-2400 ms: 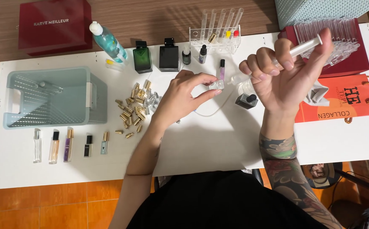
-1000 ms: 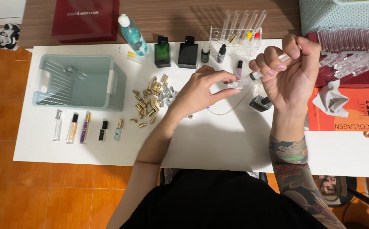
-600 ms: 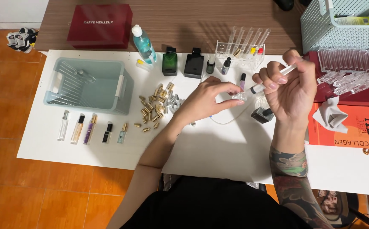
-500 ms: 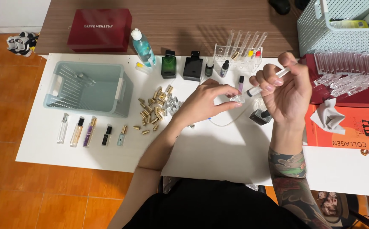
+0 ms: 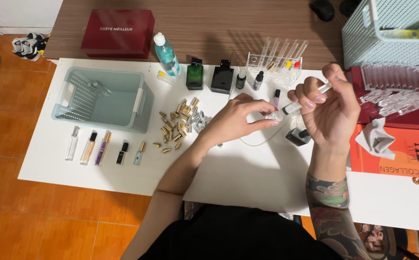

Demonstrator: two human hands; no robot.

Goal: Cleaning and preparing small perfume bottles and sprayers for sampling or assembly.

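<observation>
Pinching a small clear vial (image 5: 273, 116) between thumb and fingertips, the left hand (image 5: 236, 119) is holding it just above the white table (image 5: 248, 168), near the middle of the back edge. The right hand (image 5: 328, 111) is clenching around a syringe (image 5: 305, 98), thumb resting on the plunger end, with the dark tip pointing down at the vial's mouth; whether tip and vial are touching is too small to tell. A small black bottle (image 5: 298, 136) is sitting on the table just below the right hand, and a thin purple vial (image 5: 277, 97) is standing just behind the clear one.

Gold caps (image 5: 173, 127) are lying scattered left of the left hand, beside a pale blue basket (image 5: 100, 98). Five slim spray bottles (image 5: 104, 148) are lying in a row in front of the basket. Along the back, a green bottle (image 5: 195, 76) and a black bottle (image 5: 222, 79) are standing side by side, with a tube rack (image 5: 275, 62) to their right and a blue pump bottle (image 5: 166, 54) to their left. An orange box (image 5: 402, 154) with a crumpled tissue (image 5: 376, 138) on it is lying at the right
</observation>
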